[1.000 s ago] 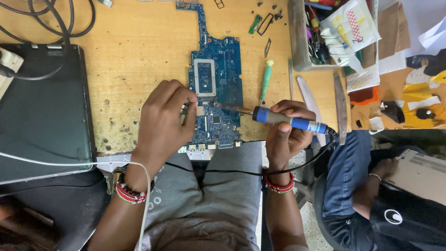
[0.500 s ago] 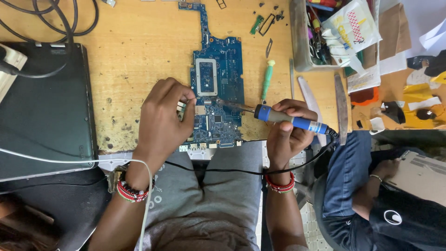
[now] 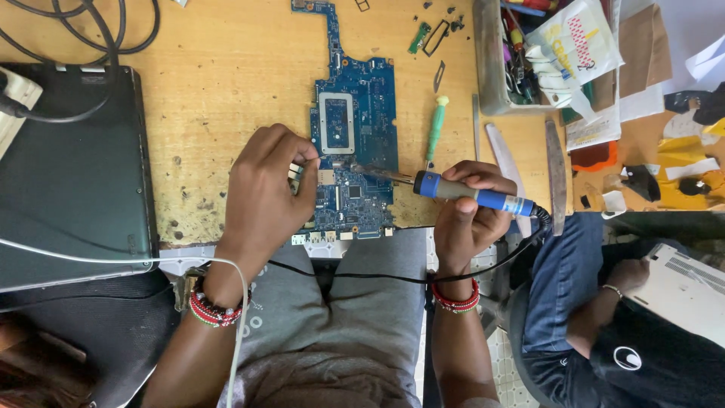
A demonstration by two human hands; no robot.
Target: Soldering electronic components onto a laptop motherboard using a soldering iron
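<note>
A blue circuit board (image 3: pixel 355 151) is being worked on at the near edge of a wooden counter (image 3: pixel 219 83). A soldering iron (image 3: pixel 461 193) with a blue grip is being clamped in the right hand (image 3: pixel 468 211), its fingers closed round the handle, and its metal tip is being laid on the board just below the framed chip socket. The left hand (image 3: pixel 264 189) is being rested on the board's left edge, its fingertips pinched together on something small and pale that cannot be made out. The two hands are being kept apart, one at each side of the board. A green screwdriver (image 3: pixel 436 127) is lying just right of the board. A dark laptop (image 3: pixel 72 174) is lying closed at the left, under black cables (image 3: pixel 91 45). A bin (image 3: pixel 487 60) of tools is standing at the upper right. Another person's arm (image 3: pixel 604 302) is being held beside a white device at the lower right.
</note>
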